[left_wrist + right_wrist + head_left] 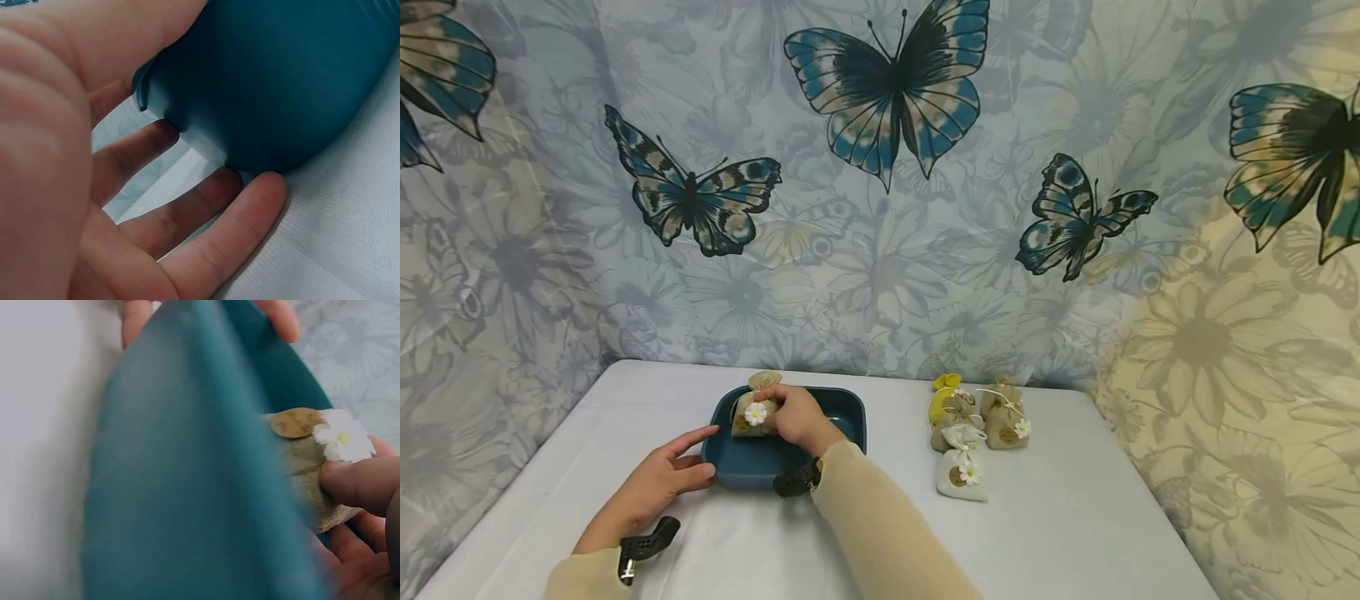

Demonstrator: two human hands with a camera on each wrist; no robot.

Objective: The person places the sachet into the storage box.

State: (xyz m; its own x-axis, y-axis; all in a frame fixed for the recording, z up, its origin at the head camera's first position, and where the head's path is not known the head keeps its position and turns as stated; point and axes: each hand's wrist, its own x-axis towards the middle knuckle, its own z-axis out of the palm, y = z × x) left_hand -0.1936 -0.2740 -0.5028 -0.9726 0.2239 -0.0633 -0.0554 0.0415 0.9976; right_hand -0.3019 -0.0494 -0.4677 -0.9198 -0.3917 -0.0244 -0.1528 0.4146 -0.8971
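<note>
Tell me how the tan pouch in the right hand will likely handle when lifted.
The tan pouch is probably soft rather than stiff: its woven cloth shows creases. It is likely light, being small beside the right hand. The white flower might snag or bend, since it sticks out from the cloth.

teal tray [748, 462], tan pouch [747, 426], white tablecloth [1075, 500], blue-grey butterfly-patterned backdrop [880, 275]

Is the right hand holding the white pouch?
No, the right hand grips a tan pouch, while the white pouch lies on the table.
</note>
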